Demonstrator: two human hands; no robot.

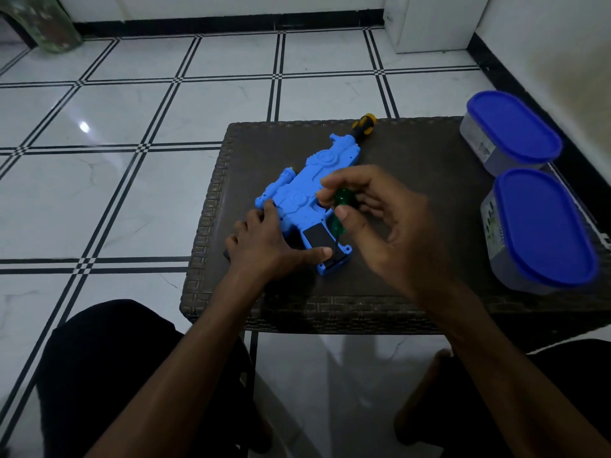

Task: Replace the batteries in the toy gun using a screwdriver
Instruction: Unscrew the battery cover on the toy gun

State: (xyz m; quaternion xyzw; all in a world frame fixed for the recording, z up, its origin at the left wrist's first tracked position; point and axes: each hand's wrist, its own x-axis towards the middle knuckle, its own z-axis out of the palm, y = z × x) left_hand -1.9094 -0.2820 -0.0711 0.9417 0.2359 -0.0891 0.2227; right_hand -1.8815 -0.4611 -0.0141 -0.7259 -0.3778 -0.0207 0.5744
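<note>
I look down on a white tiled floor with black-and-white grid lines, and on it a low dark woven wicker table. The blue plastic toy gun lies flat on the table, its yellow-tipped muzzle pointing away from me and its grip toward me, with a black panel in the grip. My left hand rests on the gun with fingers spread and straight, the thumb reaching along the grip just beside the panel. My right hand pinches a green translucent-handled screwdriver between thumb and fingertips, shaft angled down so the tip meets the lower end of the grip, close to the left thumb. Two grey tubs with blue oval lids sit at the table's right edge.
</note>
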